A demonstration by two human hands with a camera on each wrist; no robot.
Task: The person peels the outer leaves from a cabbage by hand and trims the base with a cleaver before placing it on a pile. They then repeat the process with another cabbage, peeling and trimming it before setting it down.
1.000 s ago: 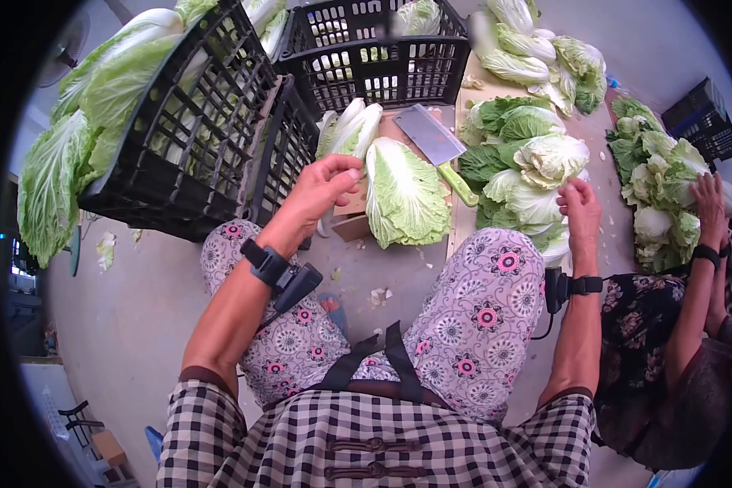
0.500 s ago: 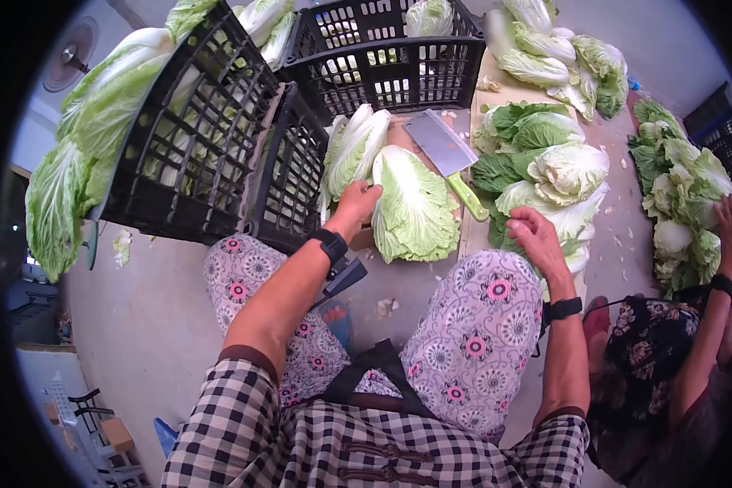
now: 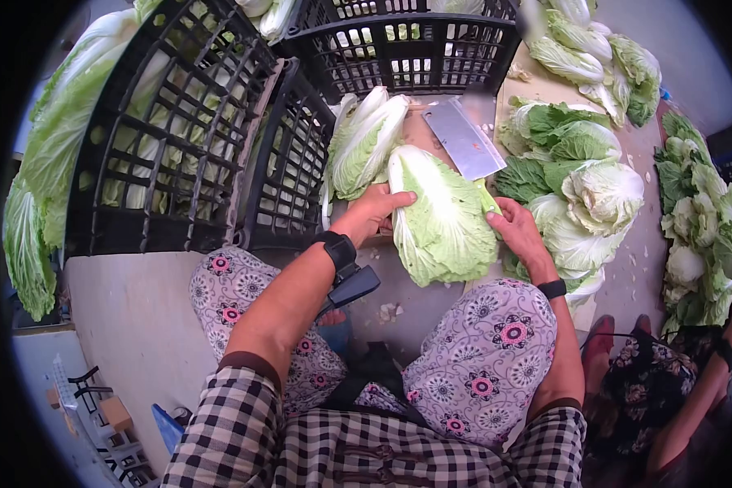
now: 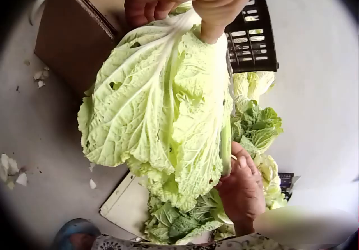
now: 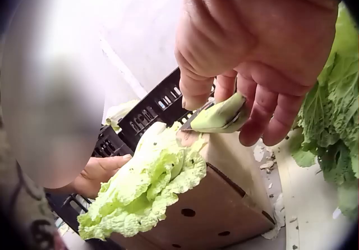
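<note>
A Chinese cabbage [image 3: 439, 215] lies on a cardboard box [image 5: 224, 205] in front of the person. My left hand [image 3: 376, 209] grips its left side, thumb on the leaves; in the left wrist view the fingers close on the white stem end. At the cabbage's right lies a cleaver [image 3: 464, 138], its broad blade flat on the box top. The right hand [image 3: 519, 232] is at the light green handle [image 5: 219, 115], thumb on one side and fingers on the other. A second cabbage [image 3: 370, 146] leans behind the first.
Black plastic crates [image 3: 407, 57] holding cabbages stand at the back and left. More cabbages [image 3: 598, 195] are piled on a board to the right. Beyond them another person's arm [image 3: 699, 407] reaches toward a further row [image 3: 695, 244]. Leaf scraps [image 3: 389, 312] litter the floor.
The left hand has come down onto the cabbage's left side and grips it. My right hand has moved left from beside the piled cabbages to the cleaver's handle.
</note>
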